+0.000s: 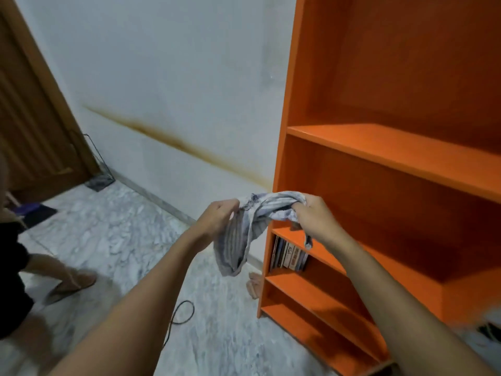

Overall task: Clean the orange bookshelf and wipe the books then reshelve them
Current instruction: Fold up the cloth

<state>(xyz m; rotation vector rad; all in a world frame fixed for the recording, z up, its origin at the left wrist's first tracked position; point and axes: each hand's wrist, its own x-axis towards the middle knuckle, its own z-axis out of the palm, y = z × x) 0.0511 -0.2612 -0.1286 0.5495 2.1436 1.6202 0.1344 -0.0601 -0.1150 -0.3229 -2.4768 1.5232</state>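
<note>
Grey striped cloth (238, 240), crumpled

A single wide-angle view comes from the person's head, looking forward and down. Both forearms run up from the bottom edge to the left hand (219, 214) and right hand (317, 217), which grip a cloth (240, 240) near the centre, close to the lens. The orange bookshelf (379, 164) fills the right, near and seen at a slant; the white wall (176, 77) lies ahead, with marble floor (113, 240) and a door (35, 118) farther off on the left.
</note>
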